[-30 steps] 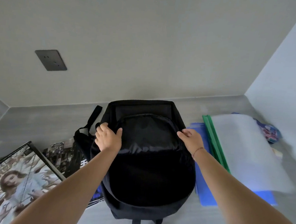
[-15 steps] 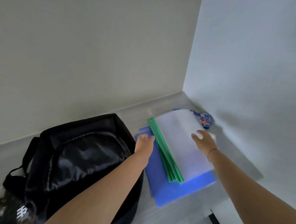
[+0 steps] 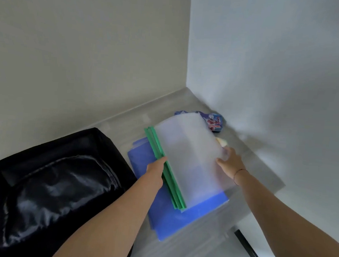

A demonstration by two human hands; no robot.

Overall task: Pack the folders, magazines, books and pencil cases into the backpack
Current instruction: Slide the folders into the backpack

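Green-spined folders (image 3: 190,160) now held between left hand (image 3: 155,172) and right hand (image 3: 231,165).

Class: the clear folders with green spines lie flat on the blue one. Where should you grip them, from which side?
Grip both long edges: the stiff green spines from the left, the loose open edge from the right, fingers under, thumb on top. The clear folders lie flat and look floppy, so a one-sided lift would probably sag.
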